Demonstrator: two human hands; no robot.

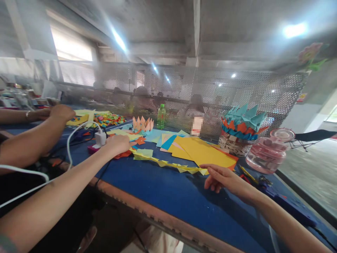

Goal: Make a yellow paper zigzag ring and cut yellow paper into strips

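we note the right hand (223, 180) spread just beside the yellow paper chain (168, 163) at mid-desk (158, 191), left hand (118, 143) flat on orange scraps (123, 154); we judge the chain light, flimsy, best pinched at its near end.

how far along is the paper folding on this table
Two folded crowns look finished: an orange crown and a teal crown on a wicker basket. A yellow triangle chain lies unjoined on the blue table; the open right hand is at its end, the left hand rests by a white charger. Flat yellow sheets lie unfolded.
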